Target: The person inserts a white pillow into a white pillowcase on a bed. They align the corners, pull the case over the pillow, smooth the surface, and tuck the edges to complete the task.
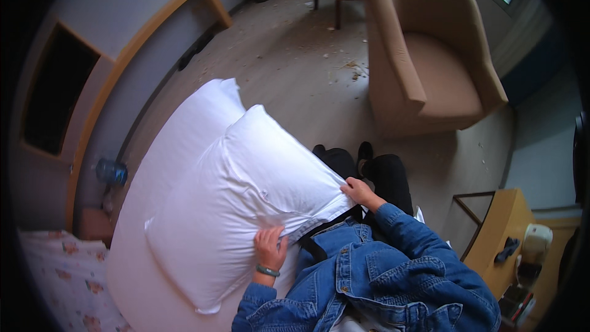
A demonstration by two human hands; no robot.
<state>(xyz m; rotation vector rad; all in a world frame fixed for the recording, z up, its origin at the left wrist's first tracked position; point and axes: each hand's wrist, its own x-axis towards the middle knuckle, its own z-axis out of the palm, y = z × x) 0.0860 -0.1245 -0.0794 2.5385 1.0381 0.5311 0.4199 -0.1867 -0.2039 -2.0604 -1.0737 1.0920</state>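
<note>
A plump white pillow (203,221) in a white case lies across the bed and against my lap. Creases run over its middle, where a loose fold of cloth crosses it. My right hand (362,192) pinches the near right end of the case, thumb on top. At the near edge, my left hand (270,245) has its fingers curled into gathered cloth; a dark band circles that wrist. Under the pillow, the white bed sheet (147,184) reaches a raised corner at the far end.
A beige armchair (438,64) stands ahead to the right, beside floor (295,64) strewn with debris. Floral cloth (69,281) lies at the left, near a large water bottle (111,172). A wooden desk (495,221) holding several items is at the right.
</note>
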